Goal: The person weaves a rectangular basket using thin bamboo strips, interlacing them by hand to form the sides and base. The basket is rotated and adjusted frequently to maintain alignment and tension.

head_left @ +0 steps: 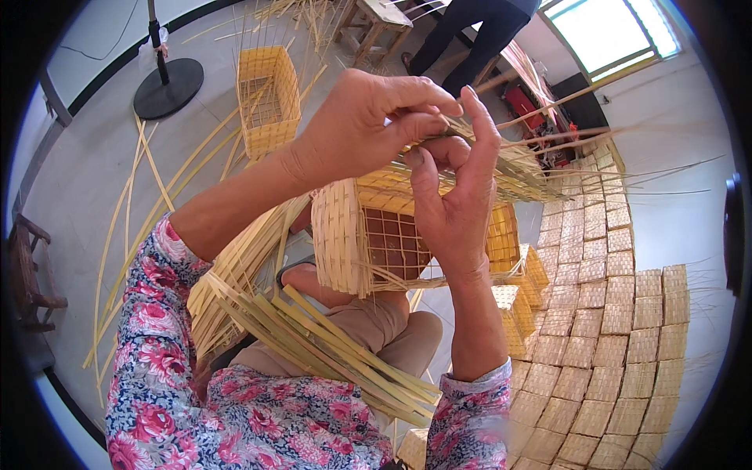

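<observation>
– Well, head view, sole entry: what of the hands?

– Item, one bare left hand (364,121), floral cuff; thumb and forefinger drawn together at the tips. Item, one bare right hand (462,192), likewise cuffed; forefinger raised, thumb extended toward the left fingertips. Whether either grasps a strip, I cannot tell; the fingers overlap there.

– And the piece at hand?

– One pale, box-shaped basket of woven flat strips (337,235), tilted, below the hands and over the far edge of the lap. Open lattice shows within; thin loose strips fan out to the right, beyond the right hand.

– Lap, near edge?

– One bundle of flat yellow-green strips (345,337), laid slantwise.

– Floor?

– Left edge: one dark brown wooden stool (35,274). Toward the far left corner: one round black stand base (168,88); inward of it, one open yellow rectangular woven basket (272,137). Far edge: one worn wooden stool (380,16) and another person's dark-trousered legs (470,39). Right edge: rows of straw-coloured rectangular woven pieces (595,313), set close together.
</observation>
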Available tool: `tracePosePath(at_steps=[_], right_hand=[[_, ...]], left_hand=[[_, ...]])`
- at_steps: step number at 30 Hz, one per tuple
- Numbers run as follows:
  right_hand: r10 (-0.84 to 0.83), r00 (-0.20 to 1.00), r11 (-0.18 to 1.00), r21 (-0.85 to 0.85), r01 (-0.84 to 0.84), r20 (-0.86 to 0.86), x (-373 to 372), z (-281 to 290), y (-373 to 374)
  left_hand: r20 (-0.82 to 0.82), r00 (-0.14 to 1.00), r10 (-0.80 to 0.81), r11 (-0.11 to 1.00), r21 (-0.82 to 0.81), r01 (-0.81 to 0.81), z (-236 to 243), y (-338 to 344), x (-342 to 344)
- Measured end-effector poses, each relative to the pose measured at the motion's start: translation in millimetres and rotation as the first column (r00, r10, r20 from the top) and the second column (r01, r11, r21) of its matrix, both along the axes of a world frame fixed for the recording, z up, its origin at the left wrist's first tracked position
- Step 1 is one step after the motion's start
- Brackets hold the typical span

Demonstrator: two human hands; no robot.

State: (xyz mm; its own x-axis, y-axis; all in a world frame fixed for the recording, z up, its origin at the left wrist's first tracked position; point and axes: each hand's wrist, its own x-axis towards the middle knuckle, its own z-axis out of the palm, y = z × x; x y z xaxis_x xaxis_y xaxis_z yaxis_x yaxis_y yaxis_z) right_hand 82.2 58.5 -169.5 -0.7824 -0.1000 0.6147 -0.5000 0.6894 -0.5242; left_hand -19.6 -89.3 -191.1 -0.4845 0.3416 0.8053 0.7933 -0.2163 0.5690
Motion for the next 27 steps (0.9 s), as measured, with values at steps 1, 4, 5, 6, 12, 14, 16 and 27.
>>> tracePosePath(at_steps=[1,4,5,6,12,14,16,27], right_hand=[[0.001,1.000,1.000,-0.008,-0.001,0.013,1,-1,1],[0.016,1.000,0.999,-0.037,-0.016,-0.002,-2,-6,4],[0.010,1.000,0.999,-0.048,-0.010,0.000,-1,-6,5],[0.003,1.000,0.998,-0.058,-0.003,0.002,0,-5,5],[-0.023,0.999,0.999,-0.039,0.025,0.046,30,-4,5],[-0.024,0.997,1.000,-0.008,0.025,0.078,52,-7,3],[-0.049,0.988,0.999,0.030,0.046,0.147,81,-8,7],[-0.182,0.780,0.912,-0.194,0.362,0.598,200,-126,65]], left_hand=[[0.066,0.997,-0.038,0.999,0.002,0.038,0,-2,0],[0.077,0.997,0.021,0.996,-0.083,-0.014,4,-7,3],[0.096,0.995,0.033,0.997,-0.066,-0.027,3,-8,5],[0.115,0.992,0.044,0.998,-0.050,-0.038,2,-9,9],[0.015,0.988,0.152,0.983,-0.111,-0.150,-5,-8,3],[-0.097,0.971,0.220,0.969,-0.093,-0.229,-3,-10,2],[-0.195,0.944,0.265,0.959,-0.050,-0.280,-3,-6,-2],[-0.070,0.987,0.148,0.986,-0.069,-0.153,-28,-5,-16]])
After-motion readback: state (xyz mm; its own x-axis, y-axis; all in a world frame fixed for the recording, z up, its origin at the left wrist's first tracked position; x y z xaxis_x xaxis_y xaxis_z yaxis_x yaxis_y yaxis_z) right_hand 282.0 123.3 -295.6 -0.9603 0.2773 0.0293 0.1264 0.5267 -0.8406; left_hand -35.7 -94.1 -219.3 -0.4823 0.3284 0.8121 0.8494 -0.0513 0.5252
